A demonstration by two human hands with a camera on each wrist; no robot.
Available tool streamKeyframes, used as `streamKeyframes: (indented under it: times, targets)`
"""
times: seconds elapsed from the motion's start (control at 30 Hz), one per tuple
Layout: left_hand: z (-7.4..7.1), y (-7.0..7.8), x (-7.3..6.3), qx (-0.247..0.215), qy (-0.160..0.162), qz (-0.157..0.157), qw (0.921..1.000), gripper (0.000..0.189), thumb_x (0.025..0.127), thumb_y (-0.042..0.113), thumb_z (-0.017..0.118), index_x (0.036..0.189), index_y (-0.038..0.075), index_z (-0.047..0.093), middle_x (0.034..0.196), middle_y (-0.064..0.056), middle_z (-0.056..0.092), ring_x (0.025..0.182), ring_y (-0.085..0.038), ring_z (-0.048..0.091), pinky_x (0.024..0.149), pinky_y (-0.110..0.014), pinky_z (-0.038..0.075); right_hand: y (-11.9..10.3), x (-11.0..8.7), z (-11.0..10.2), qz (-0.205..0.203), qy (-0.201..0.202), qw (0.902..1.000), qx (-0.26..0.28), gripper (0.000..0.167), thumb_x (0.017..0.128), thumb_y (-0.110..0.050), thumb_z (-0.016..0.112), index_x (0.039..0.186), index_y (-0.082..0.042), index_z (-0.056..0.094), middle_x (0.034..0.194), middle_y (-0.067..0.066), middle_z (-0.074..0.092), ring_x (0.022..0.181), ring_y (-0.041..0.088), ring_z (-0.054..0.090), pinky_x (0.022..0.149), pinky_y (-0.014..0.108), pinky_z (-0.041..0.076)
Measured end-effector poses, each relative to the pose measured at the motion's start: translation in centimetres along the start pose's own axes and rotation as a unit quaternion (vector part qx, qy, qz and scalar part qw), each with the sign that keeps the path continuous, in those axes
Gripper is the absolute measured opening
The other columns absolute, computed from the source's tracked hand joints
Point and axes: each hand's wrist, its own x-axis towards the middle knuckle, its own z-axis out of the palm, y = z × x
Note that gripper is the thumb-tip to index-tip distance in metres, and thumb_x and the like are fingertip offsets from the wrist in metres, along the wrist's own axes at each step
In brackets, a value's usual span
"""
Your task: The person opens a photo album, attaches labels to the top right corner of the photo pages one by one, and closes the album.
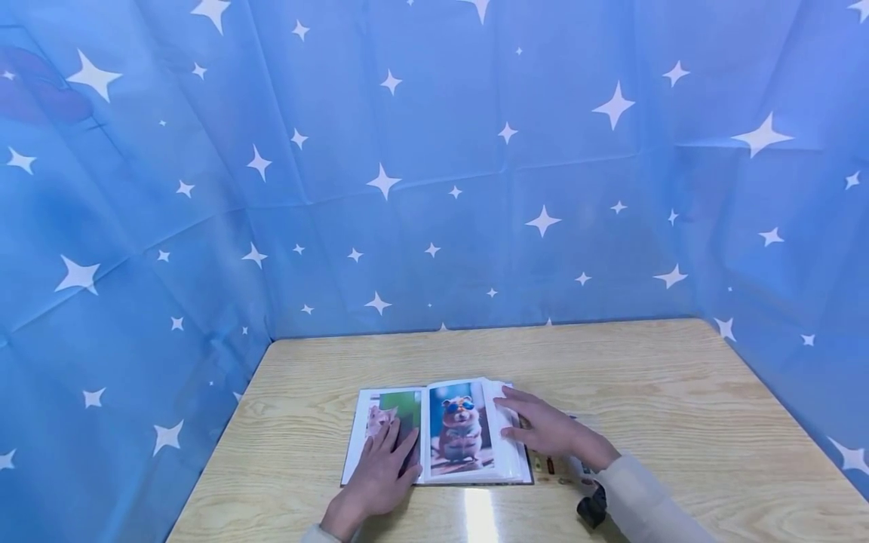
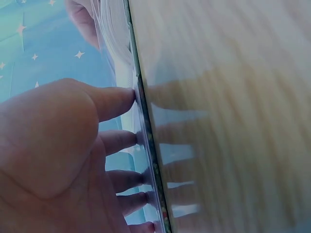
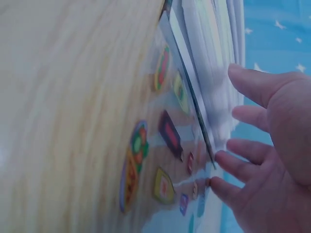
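An open photo album point(image 1: 502, 445) lies on the table. Its left page shows a picture of a pinkish animal on green, its right page a hamster photo point(image 1: 462, 430) with blue sunglasses. My left hand point(image 1: 380, 471) rests on the left page, fingers straight and spread; in the left wrist view its fingertips point(image 2: 127, 138) press the page near the cover's edge. Over the right pages, my right hand point(image 1: 543, 426) is spread with loosely bent fingers. In the right wrist view the right fingertips point(image 3: 238, 73) are beside the stacked page edges, and nothing is pinched between them.
A clear sheet of food stickers point(image 3: 167, 133) lies on the table, partly beneath the album's right side. A small black object point(image 1: 592, 507) is by the right sleeve. The wooden table point(image 1: 326, 358) meets a blue star-patterned curtain point(image 1: 462, 249) at the back and sides.
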Motion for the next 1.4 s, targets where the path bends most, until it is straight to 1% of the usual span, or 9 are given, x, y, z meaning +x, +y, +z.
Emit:
streamKeyframes:
  times: [0.13,0.17,0.2,0.33,0.43,0.67,0.87,1.17,1.4]
  targets:
    - [0.0,0.0,0.1,0.004,-0.008,-0.005,0.9999,0.06,0.1,0.038,0.052,0.151,0.008,0.042,0.157,-0.03,0.027,0.146,-0.048,0.021,0.112,-0.068,0.022,0.6,-0.8,-0.5,-0.004,0.017,0.9998,0.003,0.056,0.1,-0.032,0.059,0.147,-0.006,0.046,0.157,0.025,0.031,0.142,0.045,0.032,0.11,0.061,0.034]
    - [0.0,0.0,0.2,0.007,-0.01,-0.006,0.9999,0.06,0.1,0.038,0.052,0.151,0.008,0.041,0.157,-0.029,0.027,0.146,-0.048,0.021,0.112,-0.068,0.022,0.8,-1.0,-0.7,-0.009,0.019,0.9998,0.007,0.056,0.099,-0.03,0.06,0.147,-0.005,0.046,0.155,0.026,0.034,0.134,0.044,0.043,0.108,0.061,0.037]
    - [0.0,0.0,0.2,0.007,-0.013,-0.007,0.9999,0.06,0.101,0.039,0.052,0.151,0.008,0.041,0.157,-0.029,0.027,0.146,-0.048,0.021,0.112,-0.068,0.022,1.0,-1.3,-0.9,-0.017,0.022,0.9996,0.008,0.055,0.099,-0.029,0.061,0.146,-0.004,0.047,0.152,0.027,0.037,0.131,0.044,0.046,0.106,0.061,0.038]
    - [-0.1,0.0,0.2,0.01,-0.016,-0.007,0.9998,0.059,0.101,0.038,0.05,0.151,0.008,0.041,0.158,-0.029,0.026,0.146,-0.047,0.021,0.113,-0.068,0.022,1.6,-2.3,-1.5,-0.017,0.031,0.9993,0.008,0.055,0.096,-0.026,0.066,0.144,-0.003,0.049,0.145,0.024,0.047,0.124,0.044,0.051,0.103,0.06,0.041]
    - [-0.1,0.0,0.1,0.007,-0.015,-0.005,0.9999,0.058,0.101,0.037,0.05,0.15,0.007,0.042,0.157,-0.029,0.026,0.146,-0.047,0.021,0.112,-0.069,0.021,2.0,-2.9,-1.7,-0.007,0.038,0.9993,0.004,0.057,0.095,-0.029,0.067,0.142,-0.002,0.051,0.142,0.023,0.05,0.132,0.046,0.044,0.103,0.061,0.041]
    - [0.1,-0.1,0.1,0.011,-0.017,-0.006,0.9998,0.058,0.102,0.038,0.049,0.151,0.007,0.041,0.158,-0.029,0.025,0.147,-0.047,0.019,0.113,-0.068,0.021,2.6,-3.9,-2.1,-0.009,0.054,0.9983,-0.019,0.056,0.092,-0.027,0.07,0.139,0.0,0.054,0.138,0.022,0.055,0.128,0.045,0.05,0.101,0.06,0.043]
    - [-0.1,0.1,0.1,0.015,-0.025,-0.009,0.9995,0.058,0.102,0.037,0.049,0.151,0.007,0.04,0.158,-0.029,0.024,0.147,-0.047,0.019,0.113,-0.068,0.02,3.2,-4.3,-2.1,0.017,0.056,0.9979,-0.029,0.053,0.092,-0.021,0.071,0.139,-0.003,0.055,0.138,0.021,0.056,0.129,0.044,0.049,0.102,0.059,0.043]
    - [-0.2,0.2,0.2,0.017,-0.035,-0.016,0.9991,0.059,0.103,0.039,0.045,0.153,0.009,0.037,0.16,-0.027,0.022,0.148,-0.046,0.016,0.114,-0.067,0.018,3.7,-4.7,-1.9,0.029,0.055,0.9979,-0.019,0.057,0.091,-0.026,0.072,0.141,-0.005,0.054,0.138,0.018,0.056,0.127,0.042,0.051,0.099,0.058,0.046]
    - [-0.3,0.3,0.1,0.019,-0.035,-0.014,0.9991,0.059,0.103,0.039,0.045,0.152,0.008,0.038,0.159,-0.028,0.022,0.148,-0.047,0.016,0.114,-0.067,0.019,3.7,-4.8,-1.7,0.04,0.064,0.997,-0.017,0.056,0.09,-0.021,0.073,0.14,-0.005,0.054,0.139,0.019,0.056,0.128,0.042,0.051,0.1,0.057,0.045]
